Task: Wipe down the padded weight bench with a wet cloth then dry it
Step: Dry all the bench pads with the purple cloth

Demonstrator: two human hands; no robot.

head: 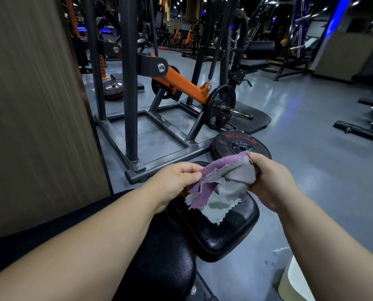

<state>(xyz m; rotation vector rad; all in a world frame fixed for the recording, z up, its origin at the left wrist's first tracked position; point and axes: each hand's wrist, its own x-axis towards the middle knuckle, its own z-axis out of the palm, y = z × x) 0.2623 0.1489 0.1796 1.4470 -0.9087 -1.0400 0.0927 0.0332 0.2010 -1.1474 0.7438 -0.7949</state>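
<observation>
The left grip (176, 177) pinches one edge of the cloth (226, 181) and the right grip (268, 181) clutches its bunched other end, just above the padded surface (224, 235). This looks like readying the cloth. Next, spread it flat and press it down to wipe.

I'm in a gym.
An orange lever machine (181, 83) carrying a black plate (221, 106) fills the centre, a loose weight plate (242, 146) lies beyond my padded bench (224, 233), and racks (298, 35) crowd the upper right.
</observation>
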